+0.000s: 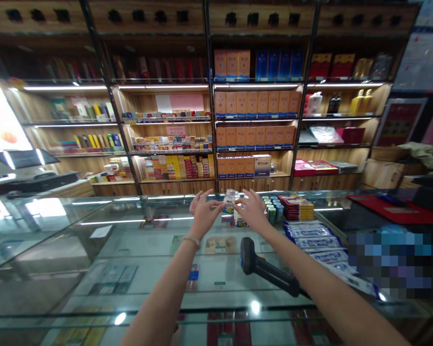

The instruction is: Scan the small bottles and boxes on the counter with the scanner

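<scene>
Both arms reach forward over a glass counter (pixel 140 262). Near its far edge, a small clear container (pixel 231 196) sits between my hands. My left hand (pixel 205 211) pinches at its left side, thumb and forefinger together, the other fingers raised. On the opposite side, my right hand (pixel 253 209) has its thumb and forefinger at the container, in a similar pinch. Small colourful packs are partly hidden just below and behind the fingers. A black handheld scanner (pixel 269 269) lies on the glass beside my right forearm.
Green and blue cans (pixel 272 211), stacked red and yellow packs (pixel 298 207) and blue-white packets (pixel 317 238) stand to the right. A red mat (pixel 389 209) lies farther right. Lit wooden shelves (pixel 252 184) with boxes rise behind the counter. A white paper (pixel 101 231) is on the left.
</scene>
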The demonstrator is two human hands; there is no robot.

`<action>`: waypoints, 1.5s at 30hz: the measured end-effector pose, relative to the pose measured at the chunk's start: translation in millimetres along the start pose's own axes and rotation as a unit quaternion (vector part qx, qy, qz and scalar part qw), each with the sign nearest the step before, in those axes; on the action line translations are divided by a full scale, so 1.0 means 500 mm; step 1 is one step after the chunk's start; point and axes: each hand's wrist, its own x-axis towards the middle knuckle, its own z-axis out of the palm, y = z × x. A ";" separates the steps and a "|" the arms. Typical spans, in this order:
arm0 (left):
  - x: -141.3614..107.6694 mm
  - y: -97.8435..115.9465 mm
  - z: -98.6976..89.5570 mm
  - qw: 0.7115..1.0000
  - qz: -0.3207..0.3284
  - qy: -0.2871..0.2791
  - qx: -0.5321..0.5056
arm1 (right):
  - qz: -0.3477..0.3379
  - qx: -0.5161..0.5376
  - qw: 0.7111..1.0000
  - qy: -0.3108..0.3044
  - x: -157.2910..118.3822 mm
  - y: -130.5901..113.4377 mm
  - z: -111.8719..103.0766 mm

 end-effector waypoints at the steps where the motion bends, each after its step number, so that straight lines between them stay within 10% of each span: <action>1: 0.003 0.009 0.009 1.000 0.002 -0.001 -0.002 | 0.003 0.000 1.000 0.004 0.000 0.011 -0.007; 13: 0.015 0.080 0.090 0.999 -0.008 -0.012 -0.043 | -0.028 0.001 0.998 0.053 -0.001 0.125 -0.030; 24: -0.013 0.058 0.126 0.996 0.074 -0.020 -0.051 | -0.044 0.015 0.996 0.071 -0.002 0.167 -0.006; 36: -0.034 0.071 0.132 0.993 0.103 -0.036 -0.042 | -0.040 0.016 0.996 0.076 -0.026 0.171 -0.010; 45: -0.029 0.065 0.104 0.995 0.009 -0.086 -0.057 | -0.135 -0.099 0.983 0.080 -0.053 0.163 -0.051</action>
